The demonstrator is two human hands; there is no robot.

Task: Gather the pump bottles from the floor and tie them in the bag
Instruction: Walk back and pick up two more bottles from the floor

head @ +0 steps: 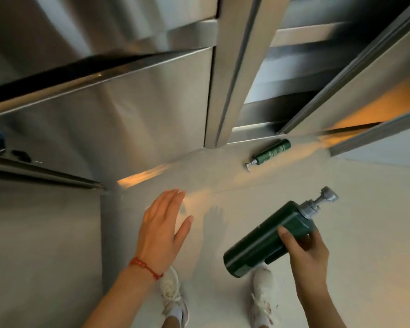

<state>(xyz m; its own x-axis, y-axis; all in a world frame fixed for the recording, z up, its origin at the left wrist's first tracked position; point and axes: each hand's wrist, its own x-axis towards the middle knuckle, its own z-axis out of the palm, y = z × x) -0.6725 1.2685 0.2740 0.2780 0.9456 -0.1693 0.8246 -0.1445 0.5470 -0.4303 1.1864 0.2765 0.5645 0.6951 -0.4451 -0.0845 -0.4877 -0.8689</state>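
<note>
My right hand (pixel 304 253) grips a dark green pump bottle (pixel 260 242) around its upper body, holding it tilted in the air with the grey pump head pointing up and to the right. A second, slimmer green pump bottle (pixel 271 152) lies on its side on the pale floor, close to the foot of the steel cabinet, its pump facing left. My left hand (pixel 162 229) hovers over the floor with flat, spread fingers and holds nothing; a red string sits on its wrist. No bag is in view.
Stainless steel cabinets (pixel 133 95) rise on the left and ahead, with an open steel door (pixel 355 91) at the upper right. My two white shoes (pixel 173 294) stand on the pale floor (pixel 365 221) at the bottom.
</note>
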